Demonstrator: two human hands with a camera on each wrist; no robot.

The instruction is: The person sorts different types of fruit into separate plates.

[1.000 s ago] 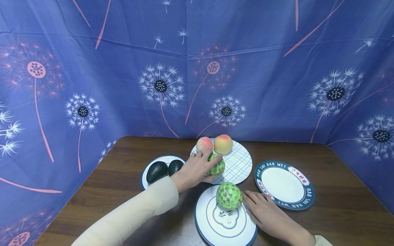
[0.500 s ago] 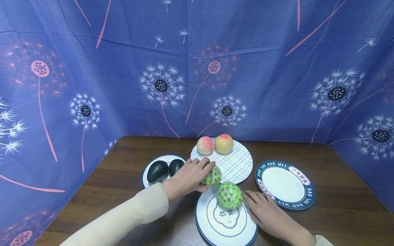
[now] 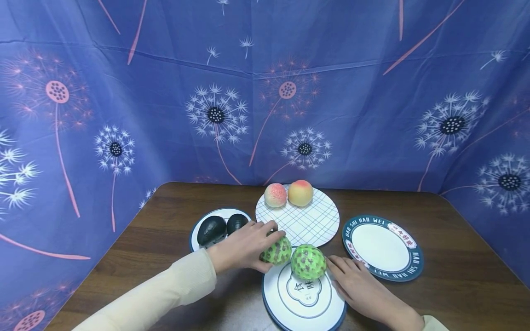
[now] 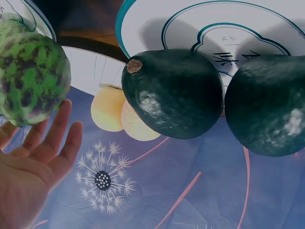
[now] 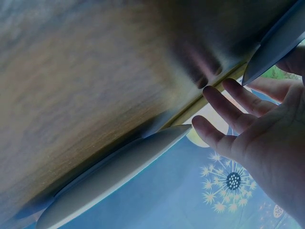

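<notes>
My left hand (image 3: 244, 246) grips a green sugar apple (image 3: 278, 252) with brown patches, over the left rim of the front white plate (image 3: 304, 310). In the left wrist view, the fingers (image 4: 59, 131) lie against that fruit's side. A second sugar apple (image 3: 308, 262) sits on the far part of the same plate, just right of the held one. Beside the plate's right rim rests my right hand (image 3: 364, 287), its fingertips near the second fruit. The right wrist view shows its fingers (image 5: 228, 112) loosely extended; contact with the rim is unclear.
Two dark green avocados (image 3: 212, 230) lie on a plate (image 3: 195, 241) at left. A grid-patterned plate (image 3: 314, 225) at the back bears two peaches (image 3: 300, 193). At right stands a teal-rimmed plate (image 3: 383, 248). A blue dandelion curtain (image 3: 352, 115) hangs behind the table.
My left hand has carried its sugar apple from the grid-patterned plate, toward me and slightly left, to the front plate's edge. The right hand has stayed in place.
</notes>
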